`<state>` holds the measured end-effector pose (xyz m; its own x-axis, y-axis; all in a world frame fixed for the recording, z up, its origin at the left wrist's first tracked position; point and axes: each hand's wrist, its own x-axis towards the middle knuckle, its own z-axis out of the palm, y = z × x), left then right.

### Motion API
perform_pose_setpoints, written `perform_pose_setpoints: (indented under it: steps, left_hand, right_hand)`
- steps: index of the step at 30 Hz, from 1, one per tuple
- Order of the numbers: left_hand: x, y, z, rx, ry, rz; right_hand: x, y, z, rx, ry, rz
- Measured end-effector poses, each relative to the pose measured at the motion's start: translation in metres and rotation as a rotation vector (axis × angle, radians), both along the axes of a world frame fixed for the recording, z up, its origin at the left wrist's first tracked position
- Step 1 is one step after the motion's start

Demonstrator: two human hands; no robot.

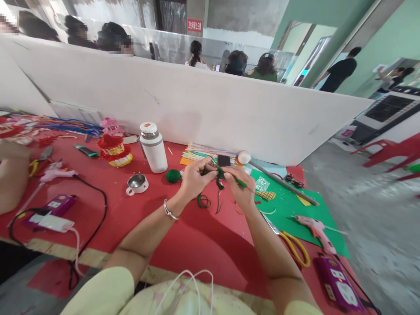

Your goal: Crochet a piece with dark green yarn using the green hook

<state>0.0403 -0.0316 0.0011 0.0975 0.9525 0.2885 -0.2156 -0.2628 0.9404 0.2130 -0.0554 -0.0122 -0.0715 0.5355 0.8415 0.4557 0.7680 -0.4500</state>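
Note:
Above the middle of the red table, my left hand (pixel 194 178) pinches a small dark green crochet piece (pixel 219 180). My right hand (pixel 242 189) grips a crochet hook (pixel 241 183) with a green handle, its tip meeting the yarn beside my left fingertips. Fine stitches are too small to make out. A ball of green yarn (pixel 173 176) lies just left of my left wrist. Loose green yarn (pixel 204 201) curls on the table below my hands. Behind them sits a black, square-cornered object (pixel 224 161), partly covered by my fingers.
A white thermos (pixel 154 148) and its cup (pixel 137 183) stand left. Yellow-handled scissors (pixel 293 247), a pink glue gun (pixel 316 232) and a purple power strip (pixel 337 282) lie right. A white partition (pixel 203 105) borders the back. Another person's arm (pixel 13 175) rests at far left.

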Motion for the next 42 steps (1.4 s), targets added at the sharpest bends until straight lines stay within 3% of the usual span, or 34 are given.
perform_pose_setpoints:
  steps: [1, 3, 6, 8, 13, 16, 20, 24, 29, 33, 38, 42]
  left_hand:
    - [0.001, -0.001, 0.000, 0.058, 0.031, 0.074]
    - [0.004, -0.005, 0.000, 0.075, 0.020, 0.082]
    - [0.006, -0.009, 0.004, -0.095, -0.158, -0.133]
    - [0.005, -0.009, 0.006, -0.212, -0.262, -0.253]
    - [-0.003, -0.004, 0.011, -0.281, -0.324, -0.304]
    - [-0.009, -0.002, 0.015, -0.273, -0.293, -0.360]
    - [-0.020, 0.000, 0.021, -0.265, -0.181, -0.450]
    - [-0.027, 0.002, 0.021, -0.193, -0.029, -0.488]
    - [-0.028, 0.007, 0.013, -0.104, 0.087, -0.434]
    - [-0.028, 0.009, 0.009, -0.088, 0.097, -0.444]
    - [-0.030, 0.007, 0.015, -0.131, 0.064, -0.504]
    - [-0.025, 0.006, 0.013, -0.122, 0.077, -0.426]
  right_hand:
    - [0.000, 0.000, -0.001, 0.007, -0.005, -0.033]
    - [0.000, 0.001, -0.004, 0.103, -0.026, -0.089]
    - [-0.002, 0.001, -0.010, 0.238, 0.005, -0.117]
    - [-0.003, 0.001, -0.013, 0.234, 0.093, -0.084]
    - [-0.006, 0.008, -0.021, -0.147, 0.421, 0.072]
    - [-0.005, 0.015, -0.027, -0.367, 0.582, 0.235]
    - [0.006, 0.021, -0.028, -0.533, 0.554, 0.439]
    - [0.026, 0.021, -0.017, -0.607, 0.398, 0.525]
    - [0.040, 0.015, -0.004, -0.652, 0.332, 0.587]
    - [0.036, 0.014, -0.004, -0.711, 0.384, 0.562]
    - [0.024, 0.015, -0.007, -0.724, 0.499, 0.585]
    - [0.019, 0.015, -0.006, -0.746, 0.464, 0.543]
